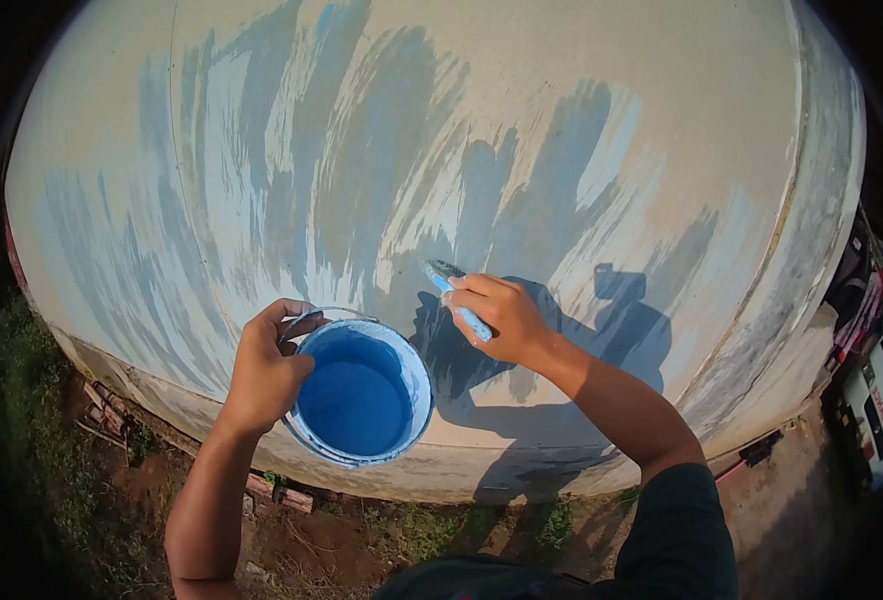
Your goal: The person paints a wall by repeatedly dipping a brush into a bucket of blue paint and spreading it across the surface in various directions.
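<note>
My left hand point(273, 362) is closed around the wire handle of a paint bucket point(419, 395), at its left side. Blue paint point(353, 400) fills the lower part of the bucket, and pale blue smears coat its inner wall and rim. To the right of it, my right hand point(501, 315) grips a paintbrush point(473, 322) by its blue handle. The bristles point up and left and overlap the wall point(681, 110) in this view. Streaky light blue strokes point(381, 130) fan upward over the beige wall surface.
Shadows of my body and arms fall across the wall's lower middle. A vertical corner edge point(786, 220) bounds the wall at right. Below are soil, grass point(36, 430) and some bricks point(279, 494). A white vehicle point(876, 410) stands at far right.
</note>
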The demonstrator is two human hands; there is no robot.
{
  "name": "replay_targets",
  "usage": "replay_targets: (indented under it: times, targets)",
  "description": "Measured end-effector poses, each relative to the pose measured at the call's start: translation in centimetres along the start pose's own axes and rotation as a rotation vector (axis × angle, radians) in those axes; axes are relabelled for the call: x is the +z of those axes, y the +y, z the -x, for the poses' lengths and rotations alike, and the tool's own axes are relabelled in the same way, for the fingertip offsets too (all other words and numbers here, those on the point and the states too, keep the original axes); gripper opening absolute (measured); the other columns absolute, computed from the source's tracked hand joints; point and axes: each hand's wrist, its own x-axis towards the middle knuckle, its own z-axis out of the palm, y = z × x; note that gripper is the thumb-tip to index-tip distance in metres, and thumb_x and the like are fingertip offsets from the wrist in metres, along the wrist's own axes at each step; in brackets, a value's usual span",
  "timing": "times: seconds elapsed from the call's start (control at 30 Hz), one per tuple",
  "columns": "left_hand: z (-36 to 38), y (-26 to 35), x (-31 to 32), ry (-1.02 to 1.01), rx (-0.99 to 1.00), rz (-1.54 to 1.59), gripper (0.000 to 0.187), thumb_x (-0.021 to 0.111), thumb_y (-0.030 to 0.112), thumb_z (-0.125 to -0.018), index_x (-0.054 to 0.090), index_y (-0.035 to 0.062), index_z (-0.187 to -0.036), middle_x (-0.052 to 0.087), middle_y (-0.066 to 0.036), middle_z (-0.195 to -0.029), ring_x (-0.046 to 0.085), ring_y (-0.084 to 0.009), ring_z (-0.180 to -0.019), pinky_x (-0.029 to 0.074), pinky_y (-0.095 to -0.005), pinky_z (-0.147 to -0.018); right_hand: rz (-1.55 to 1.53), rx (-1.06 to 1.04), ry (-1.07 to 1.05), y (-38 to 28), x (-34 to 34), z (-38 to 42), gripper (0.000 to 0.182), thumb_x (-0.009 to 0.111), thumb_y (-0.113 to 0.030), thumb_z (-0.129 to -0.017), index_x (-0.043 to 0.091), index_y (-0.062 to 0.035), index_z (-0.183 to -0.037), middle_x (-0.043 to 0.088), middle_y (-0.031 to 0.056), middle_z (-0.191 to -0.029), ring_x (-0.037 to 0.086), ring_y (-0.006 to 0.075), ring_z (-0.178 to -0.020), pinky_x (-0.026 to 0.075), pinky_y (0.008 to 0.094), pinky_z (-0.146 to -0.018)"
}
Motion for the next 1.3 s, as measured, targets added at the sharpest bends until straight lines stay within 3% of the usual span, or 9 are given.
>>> replay_targets:
  times: [0.17, 0.27, 0.4, 0.53, 0.63, 0.8, 0.97, 1.13, 1.3]
  targets:
    - [-0.5, 0.6, -0.9, -0.047, -0.028, -0.005, 0.053, 0.050, -0.017, -0.070, 0.059, -0.0021, -0.120, 0.069, -0.019, -0.123, 0.070, -0.0205, -0.107, 0.054, -0.0249, -0.074, 0.161, -0.075, 0.265, 2.0, -8.6, -5.6, 0.024, 0.073, 0.007, -0.083, 0.075, 0.0009, -0.106, 0.075, 0.0210, -0.109, 0.074, 0.0354, -0.095, 0.060, 0.0393, -0.082]
    - [-0.4, 1.2, -0.8, -0.067, 0.004, 0.002, 0.049, 0.051, -0.019, -0.073, 0.058, -0.0062, -0.120, 0.070, -0.021, -0.122, 0.070, -0.0211, -0.110, 0.058, -0.0271, -0.080, 0.382, -0.090, 0.351, 4.6, -12.1, -7.2, 0.024, 0.077, 0.004, -0.081, 0.076, -0.0061, -0.103, 0.076, 0.0171, -0.112, 0.073, 0.0338, -0.100, 0.061, 0.0391, -0.081]
    - [-0.1, 0.6, -0.9, -0.054, 0.054, 0.048, 0.048, 0.051, -0.019, -0.073, 0.058, -0.0063, -0.119, 0.070, -0.020, -0.121, 0.070, -0.0208, -0.109, 0.057, -0.0273, -0.081, 0.599, -0.169, 0.020, 4.5, -9.3, -4.6, 0.038, 0.081, 0.001, -0.073, 0.074, -0.0084, -0.109, 0.073, 0.0111, -0.123, 0.070, 0.0272, -0.112, 0.062, 0.0380, -0.082]
    - [0.2, 0.1, -1.0, -0.063, 0.029, 0.054, 0.047, 0.052, -0.018, -0.073, 0.058, -0.0068, -0.118, 0.070, -0.021, -0.121, 0.070, -0.0217, -0.112, 0.057, -0.0276, -0.083, 0.319, -0.069, -0.527, 0.2, -1.6, 0.8, 0.032, 0.084, -0.010, -0.074, 0.075, -0.0105, -0.105, 0.073, 0.0080, -0.114, 0.071, 0.0264, -0.106, 0.061, 0.0394, -0.080]
    - [0.1, -0.6, -0.8, -0.072, 0.056, 0.044, 0.047, 0.052, -0.018, -0.073, 0.059, -0.0073, -0.118, 0.069, -0.021, -0.120, 0.069, -0.0219, -0.113, 0.057, -0.0275, -0.083, 0.215, 0.011, -0.554, 0.5, -1.4, 1.7, 0.021, 0.081, -0.007, -0.077, 0.077, -0.0112, -0.097, 0.076, 0.0083, -0.108, 0.073, 0.0284, -0.098, 0.060, 0.0412, -0.080]
    - [-0.3, 0.5, 0.0, -0.165, 0.058, 0.091, 0.046, 0.051, -0.017, -0.074, 0.058, -0.0084, -0.119, 0.069, -0.021, -0.119, 0.067, -0.0241, -0.120, 0.056, -0.0281, -0.087, 0.208, 0.197, -0.219, 3.4, -12.6, -3.8, 0.014, 0.073, -0.002, -0.085, 0.076, -0.0037, -0.099, 0.074, 0.0160, -0.095, 0.071, 0.0363, -0.085, 0.056, 0.0390, -0.074]
    - [-1.2, 0.7, 1.4, -0.157, 0.116, 0.024, 0.051, 0.050, -0.019, -0.069, 0.059, -0.0048, -0.117, 0.068, -0.019, -0.120, 0.066, -0.0248, -0.120, 0.058, -0.0309, -0.094, 0.724, -0.087, 0.233, 6.1, -18.3, -6.8, 0.018, 0.076, -0.003, -0.084, 0.076, -0.0070, -0.101, 0.076, 0.0110, -0.110, 0.073, 0.0296, -0.094, 0.060, 0.0370, -0.078]
    - [-0.5, 0.8, 1.8, -0.145, 0.112, 0.069, 0.051, 0.049, -0.019, -0.069, 0.059, -0.0045, -0.116, 0.068, -0.019, -0.119, 0.066, -0.0249, -0.121, 0.057, -0.0302, -0.094, 0.969, -0.183, 0.081, 6.5, -10.9, -0.5, 0.024, 0.076, -0.007, -0.080, 0.074, -0.0067, -0.103, 0.074, 0.0180, -0.120, 0.073, 0.0301, -0.107, 0.063, 0.0353, -0.084]
    - [0.1, 0.8, 1.2, -0.128, 0.068, 0.077, 0.051, 0.049, -0.019, -0.069, 0.059, -0.0040, -0.117, 0.068, -0.019, -0.120, 0.067, -0.0246, -0.120, 0.057, -0.0298, -0.092, 0.563, -0.190, -0.278, 1.7, -3.1, 6.4, 0.023, 0.077, -0.013, -0.079, 0.073, -0.0075, -0.101, 0.072, 0.0131, -0.116, 0.071, 0.0271, -0.107, 0.061, 0.0364, -0.080]
